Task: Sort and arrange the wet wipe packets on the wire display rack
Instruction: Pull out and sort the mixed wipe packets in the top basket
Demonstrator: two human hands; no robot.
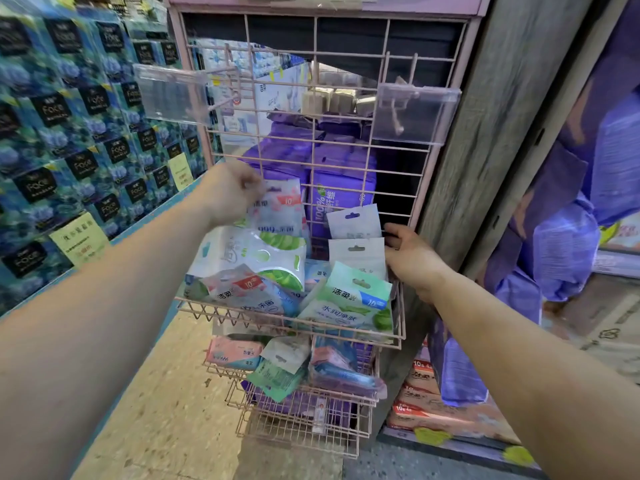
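Along the left edge of the frame stands a wall of blue tissue packs (69, 140) with black labels, and two yellow paper notes are stuck on them. The person's left hand (230, 194), at centre frame, reaches up from the lower left; its fingers are closed on the top of a pink-and-white wet wipe packet (280, 209), which hangs in front of the pink wire display rack (349, 98). Just below that hand a larger white packet with green leaf print (256, 254) leans in the upper basket (294, 322). In front of it lies a red-labelled packet (239, 289), and to the right a green packet with a blue tab (353, 299) rests against the basket's front rail. Two white packets (356, 237) stand upright behind the green one, at the basket's right end. The right hand (412, 261), right of centre, is at the basket's right side beside those white packets; its fingers curl together towards the wire, though whether they grip wire or packet cannot be told. Two clear plastic label holders (412, 114) stick out from the upper grid. Lower down, a second basket (304, 403) holds more pink, green and blue packets. Purple packs (561, 258) fill the right of the frame.
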